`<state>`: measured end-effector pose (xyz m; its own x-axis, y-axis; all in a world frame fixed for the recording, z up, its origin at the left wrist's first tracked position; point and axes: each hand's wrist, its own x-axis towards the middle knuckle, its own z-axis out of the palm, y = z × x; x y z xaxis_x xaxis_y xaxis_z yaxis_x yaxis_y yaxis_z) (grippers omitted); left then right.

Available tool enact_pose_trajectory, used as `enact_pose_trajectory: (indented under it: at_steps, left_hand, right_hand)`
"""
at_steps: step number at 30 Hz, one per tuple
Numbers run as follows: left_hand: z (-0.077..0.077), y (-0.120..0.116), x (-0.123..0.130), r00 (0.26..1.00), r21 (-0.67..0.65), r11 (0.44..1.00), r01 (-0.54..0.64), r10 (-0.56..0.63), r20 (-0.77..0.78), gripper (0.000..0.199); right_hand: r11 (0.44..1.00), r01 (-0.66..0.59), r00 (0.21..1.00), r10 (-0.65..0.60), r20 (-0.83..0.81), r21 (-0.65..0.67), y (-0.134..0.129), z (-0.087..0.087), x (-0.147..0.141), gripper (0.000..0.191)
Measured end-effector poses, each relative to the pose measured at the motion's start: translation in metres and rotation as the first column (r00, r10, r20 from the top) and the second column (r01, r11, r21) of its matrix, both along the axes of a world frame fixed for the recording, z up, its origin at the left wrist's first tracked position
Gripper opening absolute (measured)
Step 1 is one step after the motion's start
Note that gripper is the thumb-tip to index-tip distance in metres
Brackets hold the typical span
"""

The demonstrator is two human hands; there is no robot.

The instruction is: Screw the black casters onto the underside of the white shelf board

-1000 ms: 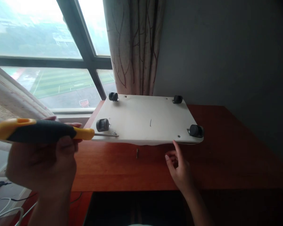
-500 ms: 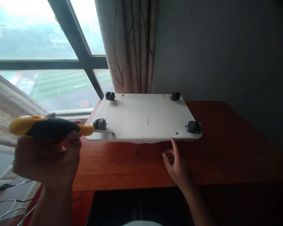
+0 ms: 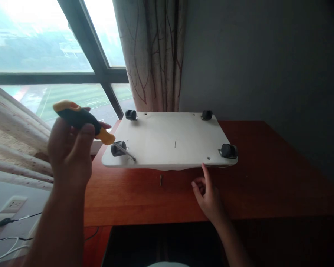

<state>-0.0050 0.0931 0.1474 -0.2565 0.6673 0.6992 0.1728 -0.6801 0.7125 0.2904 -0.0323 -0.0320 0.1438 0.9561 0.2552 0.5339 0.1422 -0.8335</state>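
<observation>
My left hand [image 3: 71, 152] grips the yellow and black handle of a screwdriver [image 3: 85, 120]. Its shaft slants down to the right, and the tip meets a small screw [image 3: 134, 158] near the front left corner of a white board [image 3: 167, 133]. A black caster [image 3: 118, 148] stands just left of the shaft. My right hand [image 3: 207, 193] has its index finger stretched out to the board's front edge, its other fingers curled with nothing visible in them. Near that fingertip is a hole [image 3: 208, 158] in the board.
More black casters sit at the board's front right [image 3: 228, 150], back right [image 3: 207, 114] and back left [image 3: 131, 114]. A small metal piece [image 3: 161, 180] lies on the reddish table [image 3: 122, 204]. Window, curtain [image 3: 156, 55] and wall sockets [image 3: 15, 204] surround it.
The screwdriver handle has swung up and to the right with my left hand, so the shaft is now steeper. Its tip remains at the screw. My right hand has hardly moved.
</observation>
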Motion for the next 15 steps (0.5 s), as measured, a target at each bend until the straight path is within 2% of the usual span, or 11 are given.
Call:
enact_pose_trajectory:
  at_steps: [3,6,10,15]
  left_hand:
    - [0.002,0.013,0.004,0.997,-0.031,0.997,0.069,-0.069,0.022,0.037]
    - [0.003,0.019,0.012,0.987,0.031,0.990,0.135,-0.138,0.088,0.030]
    - [0.005,0.022,0.018,0.927,0.100,0.944,0.315,-0.328,0.184,0.025]
    - [0.010,0.021,0.017,0.836,-0.050,0.885,0.463,-0.418,0.354,0.027]
  right_hand:
    - [1.000,-0.003,1.000,0.003,0.006,0.011,0.000,-0.001,0.001,0.073]
    - [1.000,-0.008,1.000,0.008,0.006,0.009,0.001,-0.002,0.002,0.072]
    - [1.000,-0.007,1.000,0.007,0.003,0.014,0.001,-0.002,0.002,0.073]
    - [1.000,0.003,1.000,-0.003,0.011,-0.004,0.001,0.000,0.001,0.072]
